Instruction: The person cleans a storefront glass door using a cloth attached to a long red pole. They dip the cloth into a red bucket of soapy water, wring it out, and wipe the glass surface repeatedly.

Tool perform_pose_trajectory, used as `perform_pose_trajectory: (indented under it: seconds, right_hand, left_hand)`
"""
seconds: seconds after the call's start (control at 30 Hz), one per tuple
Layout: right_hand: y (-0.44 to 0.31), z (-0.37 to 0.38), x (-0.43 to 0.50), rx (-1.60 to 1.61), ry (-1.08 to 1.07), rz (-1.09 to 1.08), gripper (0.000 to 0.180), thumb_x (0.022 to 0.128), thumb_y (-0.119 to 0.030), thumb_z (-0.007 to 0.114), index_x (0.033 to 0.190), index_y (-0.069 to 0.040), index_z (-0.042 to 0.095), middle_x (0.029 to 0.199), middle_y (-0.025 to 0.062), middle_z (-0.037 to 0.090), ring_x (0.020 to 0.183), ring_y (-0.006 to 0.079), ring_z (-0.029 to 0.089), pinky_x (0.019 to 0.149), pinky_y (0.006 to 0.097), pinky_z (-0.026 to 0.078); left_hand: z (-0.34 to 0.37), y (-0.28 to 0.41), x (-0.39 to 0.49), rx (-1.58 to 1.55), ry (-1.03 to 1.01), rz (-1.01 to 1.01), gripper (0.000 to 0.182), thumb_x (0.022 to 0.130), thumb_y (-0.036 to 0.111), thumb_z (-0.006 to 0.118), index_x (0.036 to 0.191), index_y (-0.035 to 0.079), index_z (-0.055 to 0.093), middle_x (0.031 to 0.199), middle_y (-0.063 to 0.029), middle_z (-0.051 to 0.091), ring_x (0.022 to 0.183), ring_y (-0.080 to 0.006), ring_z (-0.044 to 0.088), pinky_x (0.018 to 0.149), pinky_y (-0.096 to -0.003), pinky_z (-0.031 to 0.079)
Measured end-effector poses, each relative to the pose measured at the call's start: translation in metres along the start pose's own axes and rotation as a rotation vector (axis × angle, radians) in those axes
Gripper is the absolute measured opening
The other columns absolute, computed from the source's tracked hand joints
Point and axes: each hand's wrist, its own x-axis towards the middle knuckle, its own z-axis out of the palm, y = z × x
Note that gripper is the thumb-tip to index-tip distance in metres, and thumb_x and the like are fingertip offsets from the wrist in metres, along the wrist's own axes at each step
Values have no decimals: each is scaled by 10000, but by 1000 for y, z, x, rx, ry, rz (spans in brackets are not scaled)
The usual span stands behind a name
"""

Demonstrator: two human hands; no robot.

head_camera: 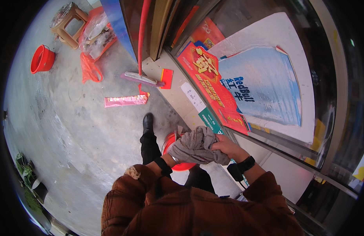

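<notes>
A bunched grey cloth (196,144) is held up in front of me, above a red bucket (182,167) on the floor. My right hand (226,146) grips the cloth's right side, its fingers closed into the folds. On the other side, my left hand (172,159) goes in under the cloth; its fingers are hidden by the fabric. Only the bucket's rim and part of its wall show around the cloth. Dark bands circle both wrists, and a small black box is strapped at the right one.
Glass panels in a metal frame (276,152) rise close on my right, above a tiled ledge (154,63). A red-handled broom (140,75) leans there, near a pink wrapper (126,101). Farther off stand another red bucket (42,60), a plastic stool (68,26) and plastic bags (95,38).
</notes>
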Motion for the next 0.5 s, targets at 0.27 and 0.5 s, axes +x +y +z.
perform_pose_trajectory:
  seconds: [0.27, 0.5]
  right_hand:
    - [-84, -61, -41, -300, 295, -237, 458, 708, 54, 546, 1164, 6, 551, 1043, 34, 611, 946, 110, 556, 861, 252, 429]
    - [-146, -103, -82, -805, 1044, -1071, 470, 764, 75, 481, 1230, 16, 496, 1168, 75, 562, 1041, 149, 536, 932, 277, 404]
  left_hand:
    - [88, 18, 35, -155, 548, 359, 485, 917, 217, 447, 1378, 82, 378, 1415, -146, 367, 1329, -310, 306, 1097, -426, 215]
    - [128, -11, 38, -131, 627, 224, 496, 757, 46, 520, 1244, -34, 472, 1298, -202, 473, 1228, -349, 432, 1034, -436, 354]
